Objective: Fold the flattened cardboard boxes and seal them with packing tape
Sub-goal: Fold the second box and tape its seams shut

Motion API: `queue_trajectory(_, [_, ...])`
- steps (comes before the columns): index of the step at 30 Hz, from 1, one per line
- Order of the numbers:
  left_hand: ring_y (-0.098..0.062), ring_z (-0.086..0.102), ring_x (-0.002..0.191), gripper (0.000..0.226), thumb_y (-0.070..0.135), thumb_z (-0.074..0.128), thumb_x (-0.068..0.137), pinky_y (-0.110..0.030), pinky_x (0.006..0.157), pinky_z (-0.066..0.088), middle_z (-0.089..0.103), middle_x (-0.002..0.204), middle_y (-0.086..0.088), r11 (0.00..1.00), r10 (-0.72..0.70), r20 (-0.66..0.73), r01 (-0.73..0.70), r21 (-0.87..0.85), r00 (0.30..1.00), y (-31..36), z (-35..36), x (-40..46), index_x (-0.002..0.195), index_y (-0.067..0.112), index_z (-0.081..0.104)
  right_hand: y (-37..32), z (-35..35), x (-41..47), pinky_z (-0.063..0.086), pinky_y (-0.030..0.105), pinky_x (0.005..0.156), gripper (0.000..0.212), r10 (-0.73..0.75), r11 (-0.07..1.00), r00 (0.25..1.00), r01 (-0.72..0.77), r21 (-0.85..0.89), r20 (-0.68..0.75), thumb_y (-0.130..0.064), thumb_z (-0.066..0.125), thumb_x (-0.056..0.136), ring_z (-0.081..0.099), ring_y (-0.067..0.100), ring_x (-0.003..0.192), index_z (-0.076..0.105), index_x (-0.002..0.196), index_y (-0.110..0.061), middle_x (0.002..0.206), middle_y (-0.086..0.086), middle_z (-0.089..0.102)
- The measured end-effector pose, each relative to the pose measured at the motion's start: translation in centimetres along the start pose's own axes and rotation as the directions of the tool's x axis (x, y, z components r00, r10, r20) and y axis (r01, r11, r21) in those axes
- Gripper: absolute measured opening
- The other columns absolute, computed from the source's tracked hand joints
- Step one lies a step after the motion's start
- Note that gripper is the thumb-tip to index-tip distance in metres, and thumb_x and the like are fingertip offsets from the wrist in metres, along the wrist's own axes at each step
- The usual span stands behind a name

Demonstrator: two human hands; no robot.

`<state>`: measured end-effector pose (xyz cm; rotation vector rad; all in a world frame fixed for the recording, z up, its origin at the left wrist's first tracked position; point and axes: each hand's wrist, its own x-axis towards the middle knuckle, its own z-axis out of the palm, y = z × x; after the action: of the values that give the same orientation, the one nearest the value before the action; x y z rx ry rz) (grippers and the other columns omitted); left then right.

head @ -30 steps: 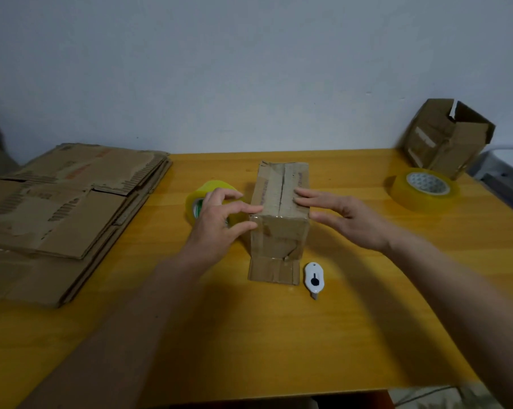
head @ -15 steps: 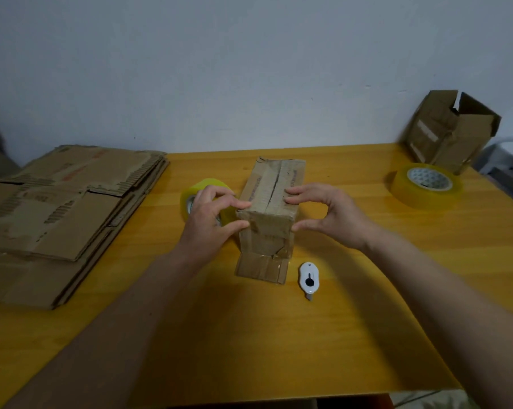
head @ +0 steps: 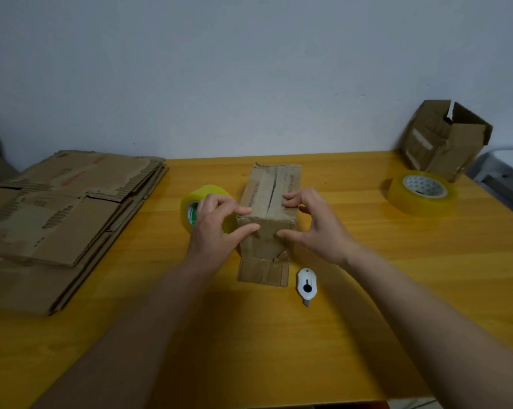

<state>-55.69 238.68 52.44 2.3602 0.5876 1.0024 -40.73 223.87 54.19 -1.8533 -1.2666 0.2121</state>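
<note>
A small folded cardboard box (head: 271,190) stands in the middle of the table, its top flaps closed with a seam down the middle and a flap lying flat on the table at its near end. My left hand (head: 216,228) grips its near left corner, fingers on top and thumb on the front face. My right hand (head: 311,222) grips the near right corner the same way. A roll of yellow packing tape (head: 196,202) stands just left of the box, partly hidden behind my left hand. A white box cutter (head: 306,286) lies by the box's near right.
A stack of flattened cardboard boxes (head: 57,219) covers the table's left side. A second tape roll (head: 420,191) lies flat at the right, with an assembled open box (head: 444,137) behind it against the wall. The wooden table (head: 278,349) ends close to me.
Both hands went from open beside the box to gripping its near top corners. The box tilted left and has swung back nearly straight.
</note>
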Motion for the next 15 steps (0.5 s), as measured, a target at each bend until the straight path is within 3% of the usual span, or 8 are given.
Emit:
queue_trajectory(4, [-0.006, 0.037, 0.103, 0.029, 0.033, 0.076, 0.078, -0.004, 0.085, 0.025, 0.047, 0.104, 0.009, 1.0, -0.02, 0.01, 0.02, 0.006, 1.0, 0.0, -0.2, -0.1, 0.106, 0.027, 0.07, -0.6, 1.1, 0.3, 0.041, 0.041, 0.105, 0.053, 0.019, 0.999, 0.999, -0.02, -0.037, -0.033, -0.024, 0.079, 0.074, 0.038, 0.014, 0.126, 0.048, 0.118, -0.018, 0.132, -0.007, 0.042])
queue_trajectory(7, [-0.007, 0.032, 0.109, 0.046, 0.035, 0.076, 0.079, -0.027, 0.096, 0.034, 0.042, 0.112, 0.008, 0.999, -0.032, 0.074, 0.029, 0.041, 0.997, -0.5, -1.4, -0.4, 0.123, 0.034, 0.063, 0.0, 0.7, -1.2, 0.034, 0.038, 0.111, 0.084, 0.061, 0.996, 0.997, -0.064, -0.061, -0.045, -0.031, 0.079, 0.073, 0.027, 0.012, 0.136, 0.032, 0.143, -0.026, 0.147, -0.007, 0.025])
queue_trajectory(9, [-0.008, 0.028, 0.115, 0.063, 0.036, 0.075, 0.08, -0.038, 0.104, 0.033, 0.037, 0.119, 0.007, 0.997, -0.055, 0.113, 0.048, 0.063, 0.992, -0.7, -2.3, -0.7, 0.136, 0.043, 0.047, 1.0, 0.5, -2.8, 0.034, 0.034, 0.108, 0.094, 0.173, 0.966, 0.985, -0.174, -0.19, -0.021, -0.039, 0.08, 0.07, 0.027, 0.015, 0.134, 0.026, 0.145, -0.028, 0.144, -0.007, 0.025])
queue_trajectory(11, [-0.009, 0.027, 0.121, 0.079, 0.038, 0.073, 0.082, -0.036, 0.106, 0.031, 0.036, 0.127, 0.004, 0.996, -0.091, 0.149, 0.086, 0.04, 0.985, -0.5, -2.7, -0.7, 0.141, 0.053, 0.023, 2.0, 0.8, -4.4, 0.032, 0.033, 0.107, 0.096, 0.348, 0.878, 0.928, -0.274, -0.392, 0.13, -0.046, 0.08, 0.069, 0.027, 0.019, 0.131, 0.026, 0.146, -0.023, 0.142, -0.001, 0.028])
queue_trajectory(13, [-0.013, 0.032, 0.123, 0.089, 0.036, 0.071, 0.084, -0.035, 0.104, 0.032, 0.037, 0.13, 0.001, 0.991, -0.13, 0.149, 0.132, -0.004, 0.98, 0.1, -3.0, -0.5, 0.141, 0.058, 0.006, 2.7, 0.7, -5.0, 0.028, 0.034, 0.109, 0.092, 0.448, 0.836, 0.869, -0.323, -0.444, 0.211, -0.047, 0.077, 0.073, 0.026, 0.023, 0.132, 0.028, 0.146, -0.02, 0.144, 0.003, 0.028])
queue_trajectory(15, [-0.016, 0.038, 0.122, 0.092, 0.032, 0.071, 0.086, -0.037, 0.102, 0.036, 0.042, 0.128, 0.0, 0.984, -0.166, 0.106, 0.172, -0.051, 0.98, 0.8, -3.4, -0.3, 0.143, 0.057, 0.004, 3.0, -0.5, -4.6, 0.027, 0.036, 0.11, 0.09, 0.489, 0.811, 0.853, -0.366, -0.457, 0.183, -0.041, 0.077, 0.075, 0.025, 0.026, 0.134, 0.026, 0.147, -0.021, 0.148, 0.005, 0.026])
